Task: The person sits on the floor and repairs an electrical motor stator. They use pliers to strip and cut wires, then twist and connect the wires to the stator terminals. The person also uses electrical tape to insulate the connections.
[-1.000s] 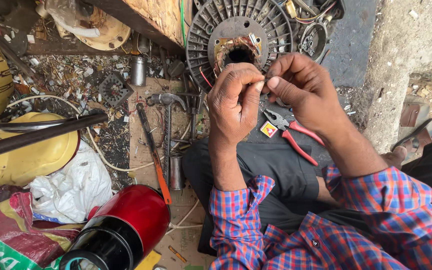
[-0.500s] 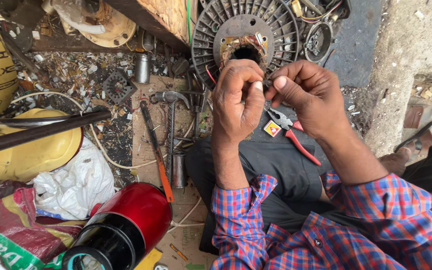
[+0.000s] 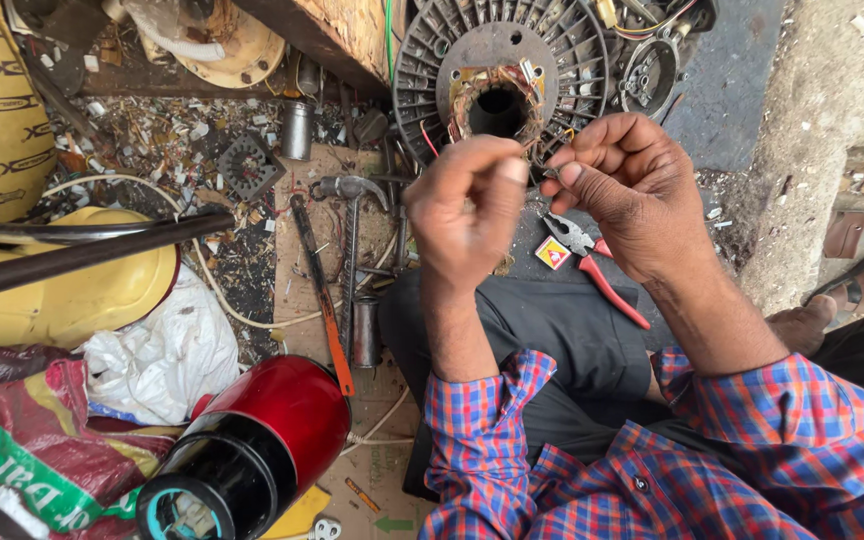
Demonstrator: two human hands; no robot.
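Pinching something fine between both hands, centre-top of frame, just below the finned motor stator (image 3: 500,70). Left hand (image 3: 464,215) has thumb and forefinger pressed together at the tips, other fingers curled in. Right hand (image 3: 624,190) does the same, tips meeting the left's. What they grip is too thin to make out; looks like a wire end running toward the copper winding (image 3: 495,85) around the stator bore.

Change versus half a second ago: both hands sit slightly lower and clear of the bore, which they partly covered then. Bore and winding now show fully. Reads as the strand being drawn out from the winding, not pushed in; a judgement only.

Red-handled pliers (image 3: 597,270) lie untouched on the dark cloth over the lap, right of centre, beside a small red-yellow box (image 3: 552,253). Hammer (image 3: 350,255) and orange-handled tool (image 3: 324,300) lie on cardboard, centre-left. Red cylinder (image 3: 252,450) at lower left, same place.
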